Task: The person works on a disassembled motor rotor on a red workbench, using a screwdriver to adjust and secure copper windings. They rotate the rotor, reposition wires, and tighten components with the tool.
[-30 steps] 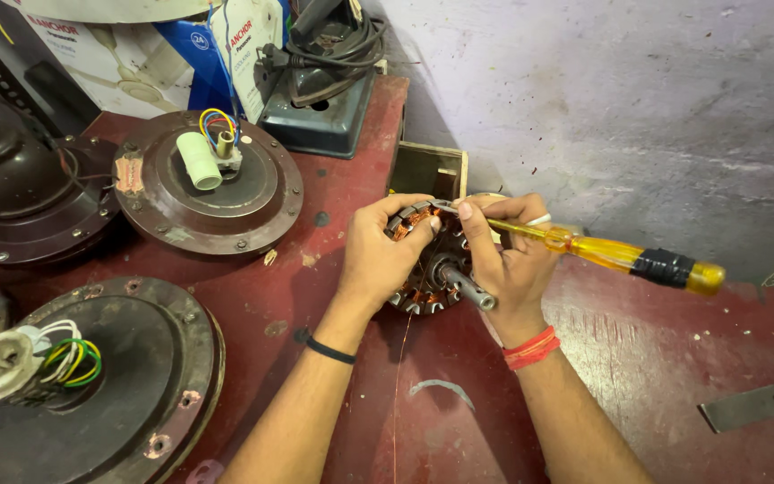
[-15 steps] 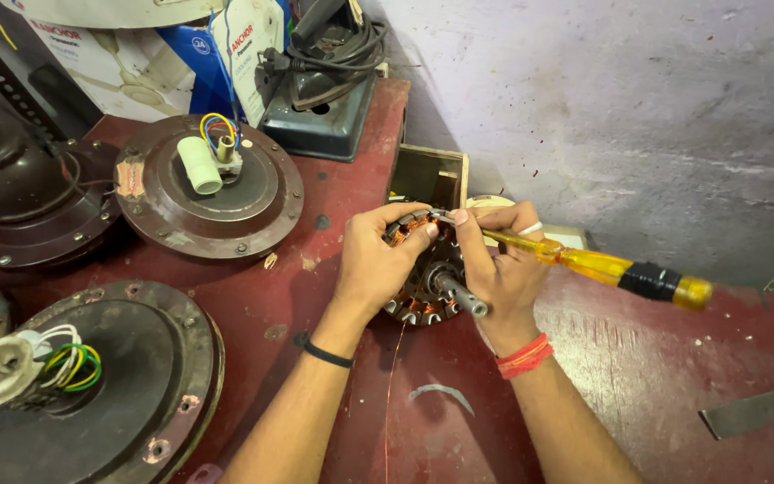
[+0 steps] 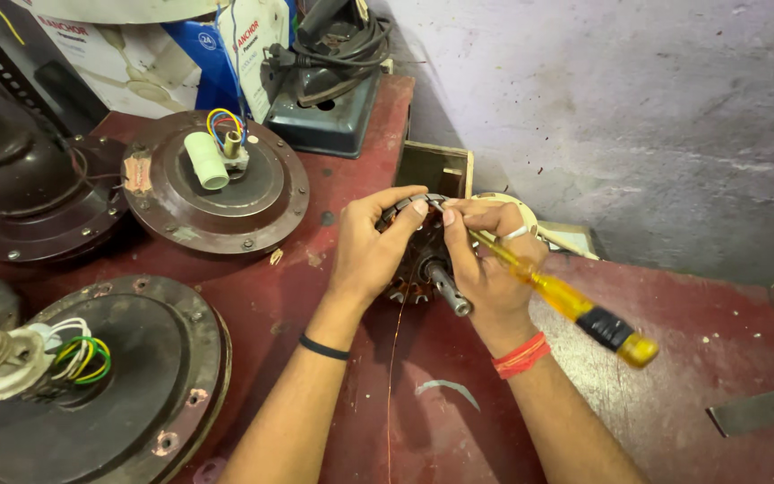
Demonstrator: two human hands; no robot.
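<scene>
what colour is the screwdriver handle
The screwdriver handle is translucent yellow-amber with a black band near its end, clearest in the head view, held in the right hand.
</scene>
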